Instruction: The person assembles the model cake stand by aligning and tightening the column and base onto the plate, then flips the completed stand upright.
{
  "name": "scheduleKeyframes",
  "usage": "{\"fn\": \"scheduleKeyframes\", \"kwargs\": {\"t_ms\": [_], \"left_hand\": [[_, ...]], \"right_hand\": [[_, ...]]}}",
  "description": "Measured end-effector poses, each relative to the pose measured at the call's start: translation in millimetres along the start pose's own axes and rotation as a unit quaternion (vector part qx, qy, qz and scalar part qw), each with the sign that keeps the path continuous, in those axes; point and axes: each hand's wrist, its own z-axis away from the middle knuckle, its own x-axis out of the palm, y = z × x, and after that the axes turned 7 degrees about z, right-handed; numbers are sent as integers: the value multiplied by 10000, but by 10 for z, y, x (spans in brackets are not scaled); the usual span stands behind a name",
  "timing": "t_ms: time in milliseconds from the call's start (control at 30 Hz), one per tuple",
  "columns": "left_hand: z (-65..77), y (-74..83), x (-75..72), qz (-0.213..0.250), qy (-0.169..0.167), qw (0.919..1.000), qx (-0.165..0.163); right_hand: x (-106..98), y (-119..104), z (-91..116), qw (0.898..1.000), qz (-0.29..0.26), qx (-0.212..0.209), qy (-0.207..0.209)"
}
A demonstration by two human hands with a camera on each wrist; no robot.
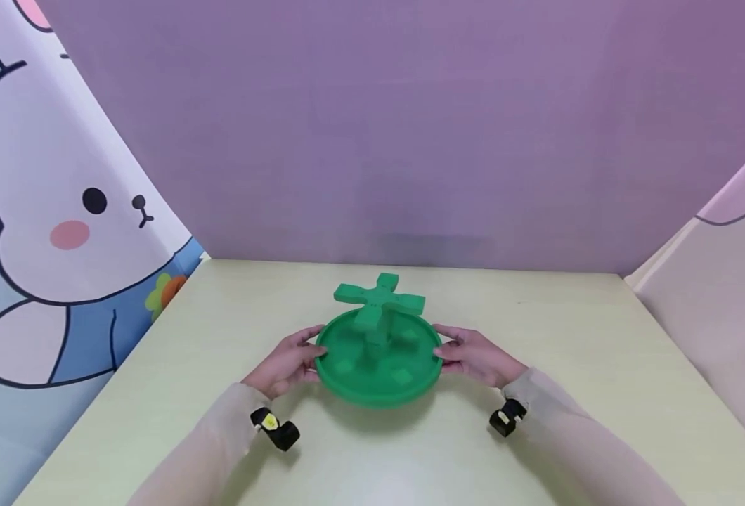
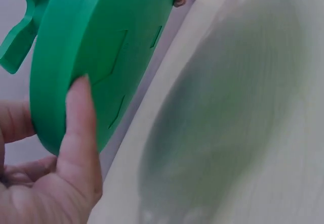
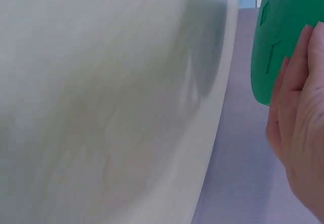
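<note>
Both hands hold a green round dish [image 1: 360, 383] with a low raised rim. From its middle rises a post topped by a four-armed cross [image 1: 381, 296]. My left hand [image 1: 287, 364] grips the left rim, and my right hand [image 1: 478, 357] grips the opposite side. Seen in the left wrist view, the dish's underside [image 2: 119, 57] has shallow outlined shapes and stands off the tabletop, with a broad shadow below. In the right wrist view, the fingers [image 3: 293, 90] lie along the dish's underside.
A pale tabletop [image 1: 176, 393] spreads under the hands. Behind it stands a purple panel [image 1: 410, 140]. A cloth with a cartoon rabbit [image 1: 37, 176] hangs at the left, and a light pink and white panel [image 1: 720, 295] at the right. Black wrist cameras sit on both sleeves.
</note>
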Motion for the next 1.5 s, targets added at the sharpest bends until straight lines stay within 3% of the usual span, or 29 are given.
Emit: {"fn": "scheduleKeyframes", "kwargs": {"t_ms": [267,367,500,667,800,900,1000,1133,1200,1300,1400,1500], "left_hand": [[73,-6,138,438,63,9989,-120],[113,36,167,583,147,9982,-88],[153,91,173,673,119,9976,-96],[171,135,180,783,86,9969,-52],[171,154,206,876,116,9961,26],[173,164,219,872,181,9960,103],[181,172,223,867,268,9958,149],[190,172,221,967,304,9948,121],[190,171,224,1060,290,9939,91],[184,173,231,1210,253,9923,26],[180,178,232,1293,238,9913,-14],[186,187,229,1267,274,9916,14]], "right_hand": [[-56,8,146,9979,-638,47,-135],[-94,22,152,9976,-443,-278,-463],[-121,45,169,9937,302,-837,-675],[-38,11,160,9832,1543,-960,164],[61,-31,140,9653,2175,-1029,1013],[121,-53,129,9463,2628,-1092,1533],[168,-55,121,9228,3071,-1257,1956],[214,-28,118,8798,3485,-2082,2472],[218,-10,111,8455,3730,-2721,2683],[193,10,94,7852,4056,-3739,2813],[150,5,61,7229,4279,-4723,2668],[126,-18,21,6744,4353,-5479,2354]]}}
